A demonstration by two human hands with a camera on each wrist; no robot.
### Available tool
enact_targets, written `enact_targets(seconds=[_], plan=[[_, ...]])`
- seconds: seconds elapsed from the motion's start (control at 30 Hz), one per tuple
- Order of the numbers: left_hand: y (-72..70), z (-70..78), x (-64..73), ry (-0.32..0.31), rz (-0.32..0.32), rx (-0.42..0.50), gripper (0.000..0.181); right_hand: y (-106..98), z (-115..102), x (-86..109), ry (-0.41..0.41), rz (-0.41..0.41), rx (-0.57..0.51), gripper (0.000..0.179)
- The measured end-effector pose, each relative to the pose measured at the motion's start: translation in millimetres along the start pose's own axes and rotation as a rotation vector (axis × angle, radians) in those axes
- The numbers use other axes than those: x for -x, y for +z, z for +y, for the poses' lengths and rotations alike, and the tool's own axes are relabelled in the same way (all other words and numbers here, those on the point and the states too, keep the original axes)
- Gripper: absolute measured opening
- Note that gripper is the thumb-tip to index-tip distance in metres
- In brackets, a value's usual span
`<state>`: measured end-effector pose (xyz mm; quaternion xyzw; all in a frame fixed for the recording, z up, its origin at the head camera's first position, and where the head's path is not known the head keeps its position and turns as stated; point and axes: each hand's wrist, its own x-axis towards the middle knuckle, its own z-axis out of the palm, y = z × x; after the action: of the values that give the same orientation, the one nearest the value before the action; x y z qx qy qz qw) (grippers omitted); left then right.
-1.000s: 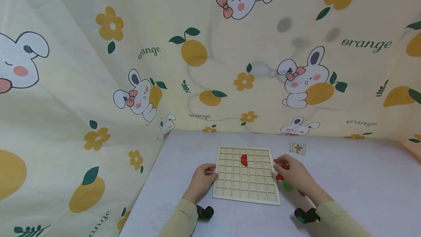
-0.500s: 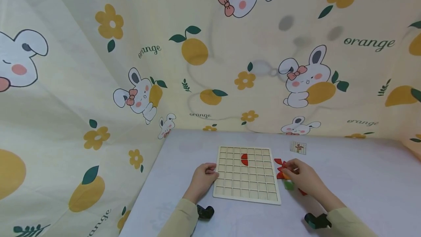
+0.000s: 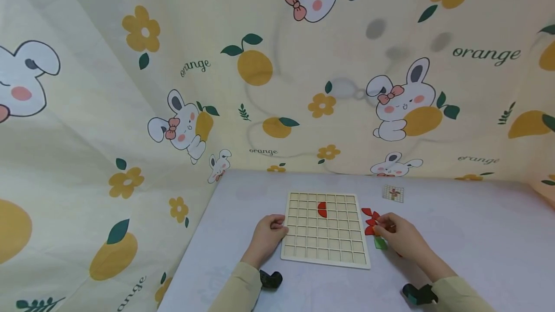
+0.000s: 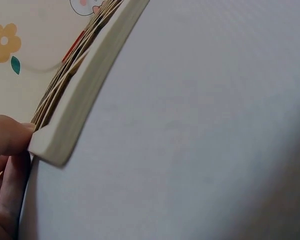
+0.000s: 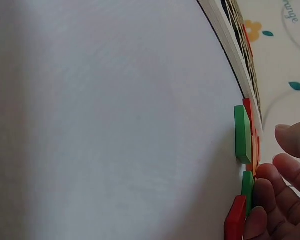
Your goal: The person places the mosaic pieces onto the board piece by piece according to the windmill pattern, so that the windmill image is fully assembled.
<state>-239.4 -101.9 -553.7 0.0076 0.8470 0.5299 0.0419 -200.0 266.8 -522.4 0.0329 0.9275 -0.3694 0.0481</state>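
My left hand [image 3: 265, 236] grips the left edge of a pale wooden grid board [image 3: 325, 264]; in the left wrist view the thumb [image 4: 10, 135] lies at its corner. Two red quarter-round pieces [image 3: 322, 210] sit in adjoining cells near the board's upper middle. Beyond the right edge my right hand [image 3: 401, 236] is low over loose pieces, thumb apart from the fingers. Red pieces [image 3: 369, 222] and a green piece [image 3: 380, 243] show beside it. The right wrist view has the fingertips at another green piece [image 5: 247, 192], near a red piece [image 5: 235, 220] and an orange one [image 5: 255, 155].
A small card [image 3: 393, 193] with a gridded pinwheel picture lies at the back right of the white table [image 3: 477, 244]. A patterned curtain [image 3: 295, 110] stands behind and at the left. Black wrist devices [image 3: 270, 279] show at both sleeves.
My right hand has drawn back rightward from the board's edge. The red piece held at its fingertips a second ago now lies among the others. The left hand stays at the board.
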Motion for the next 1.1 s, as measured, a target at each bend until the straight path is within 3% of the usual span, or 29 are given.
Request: enact_targets(seconds=[0.3,0.7,1.1], plan=[[0.2,-2.4,-1.0,0.012,-0.003,-0.002,0.035,0,0,-0.1,0.021,-0.001,-0.037,0.041],[0.5,-2.9,-2.3,0.008,-0.002,-0.001,0.034,-7,6,-0.3,0.023,0.031,0.043,0.05],[-0.1,-0.2,-1.6,-0.005,-0.001,0.0,0.034,-12,10,-3.6,0.087,-0.023,0.08,0.051]])
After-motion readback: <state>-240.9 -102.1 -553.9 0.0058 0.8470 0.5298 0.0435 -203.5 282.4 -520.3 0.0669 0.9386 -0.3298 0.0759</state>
